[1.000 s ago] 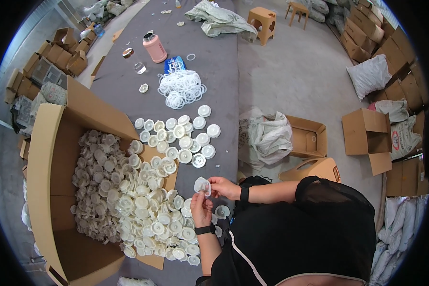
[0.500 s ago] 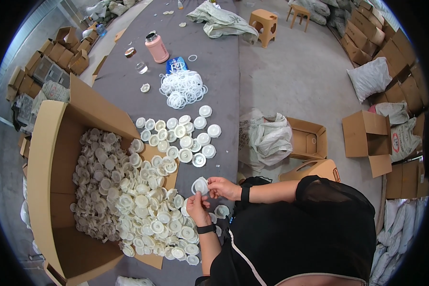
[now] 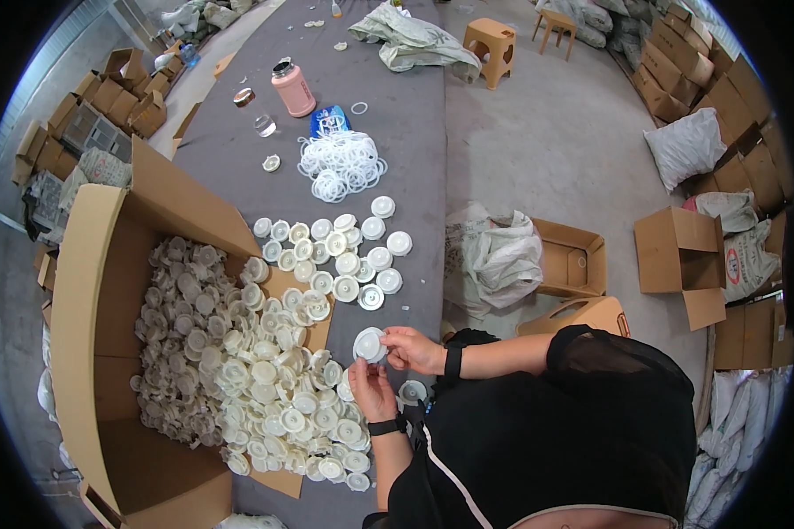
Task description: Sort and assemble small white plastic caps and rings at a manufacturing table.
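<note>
Between both hands is a round white plastic lid [image 3: 370, 345], held just off the grey-covered table [image 3: 406, 159]. My right hand [image 3: 415, 351] pinches its edge between thumb and fingers. Below it, my left hand [image 3: 375, 391] has its closed fingertips at the lid's lower rim. Whether a thin ring is seated on this lid is too small to tell. Several similar lids [image 3: 345, 288] lie spread out beyond my hands. A big heap of lids [image 3: 265, 379] spills from a tipped cardboard box [image 3: 97, 291] on the left. Farther off lies a pile of thin white rings [image 3: 340, 163].
A pink bottle [image 3: 293, 88], a clear bottle [image 3: 258, 115] and a blue packet [image 3: 329, 121] stand behind the rings. Woven sacks [image 3: 397, 40] lie at the table's far end. On the floor are a stool [image 3: 490, 48] and an open carton [image 3: 679, 251].
The lid in my hands has turned so its round face shows more fully. My left fingers have shifted slightly along its lower edge. The whole view has moved a little.
</note>
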Available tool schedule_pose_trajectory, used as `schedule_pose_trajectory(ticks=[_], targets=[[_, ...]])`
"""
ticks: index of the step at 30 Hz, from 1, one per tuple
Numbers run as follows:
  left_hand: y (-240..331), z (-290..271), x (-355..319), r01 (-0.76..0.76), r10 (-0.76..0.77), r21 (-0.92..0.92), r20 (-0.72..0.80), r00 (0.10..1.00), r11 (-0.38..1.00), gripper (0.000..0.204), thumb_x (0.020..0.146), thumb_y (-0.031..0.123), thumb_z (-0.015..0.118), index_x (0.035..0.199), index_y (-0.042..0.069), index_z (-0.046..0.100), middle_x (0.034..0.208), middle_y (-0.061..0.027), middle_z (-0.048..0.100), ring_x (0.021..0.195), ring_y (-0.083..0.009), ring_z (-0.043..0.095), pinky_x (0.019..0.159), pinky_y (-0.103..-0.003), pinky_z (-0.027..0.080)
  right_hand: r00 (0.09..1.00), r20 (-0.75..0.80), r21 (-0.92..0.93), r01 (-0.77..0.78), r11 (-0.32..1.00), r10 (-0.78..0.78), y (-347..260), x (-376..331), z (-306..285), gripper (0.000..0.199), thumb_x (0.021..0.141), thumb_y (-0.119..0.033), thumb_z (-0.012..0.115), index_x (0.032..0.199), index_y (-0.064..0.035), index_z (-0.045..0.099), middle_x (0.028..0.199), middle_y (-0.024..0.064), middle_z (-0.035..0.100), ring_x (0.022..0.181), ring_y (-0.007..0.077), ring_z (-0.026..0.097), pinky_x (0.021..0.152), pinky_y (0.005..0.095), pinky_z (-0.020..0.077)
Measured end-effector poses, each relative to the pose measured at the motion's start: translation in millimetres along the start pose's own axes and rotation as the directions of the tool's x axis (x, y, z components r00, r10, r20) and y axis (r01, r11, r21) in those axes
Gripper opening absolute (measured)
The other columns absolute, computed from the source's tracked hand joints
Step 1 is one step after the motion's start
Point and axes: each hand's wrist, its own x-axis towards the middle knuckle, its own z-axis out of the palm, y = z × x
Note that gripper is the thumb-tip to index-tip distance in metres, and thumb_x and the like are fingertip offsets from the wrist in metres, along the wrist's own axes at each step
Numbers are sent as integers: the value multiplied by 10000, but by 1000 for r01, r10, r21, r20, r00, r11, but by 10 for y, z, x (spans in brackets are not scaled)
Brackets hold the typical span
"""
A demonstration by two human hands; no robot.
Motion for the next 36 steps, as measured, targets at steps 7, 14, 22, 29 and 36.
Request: schedule_pose_trajectory(ticks=[7,14,22,29,36], targets=[[60,-4,-18,-23,39,-162,99,994,986,65,807,132,508,786,83,471,812,-31,532,769,-124,511,651,-241,430,988,86,-32,132,991,-129,-41,-74,187,179,833,-239,467,794,-65,483,655,15,498,451,78,425,402,190,320],[242,464,-232,-152,162,-105,90,983,983,210,838,170,456,989,26,487,898,-72,555,710,-134,517,609,-242,416,966,124,-101,241,965,-228,-117,-74,334,183,841,-232,474,793,-56,481,626,-7,496,472,44,453,420,171,344],[246,512,-289,-148,136,-244,-65,989,958,213,831,180,466,987,37,490,874,-63,543,676,-119,501,601,-227,406,953,123,-267,300,916,-276,-106,-97,353,112,839,-163,487,844,-51,493,642,-24,502,492,32,464,450,175,374],[147,269,-178,-171,172,-94,-1,985,981,74,805,67,514,878,56,512,864,-58,560,732,-125,532,653,-242,440,950,153,-330,309,892,-273,-110,-144,351,110,842,-140,484,875,-36,495,674,-30,502,508,20,452,466,167,377],[173,189,-167,-84,88,-172,17,996,982,92,800,124,505,862,56,506,861,-56,555,763,-139,533,673,-256,445,973,130,-139,206,969,-188,-103,-174,386,172,855,-204,442,846,-41,496,701,-2,511,441,28,392,411,161,325]])
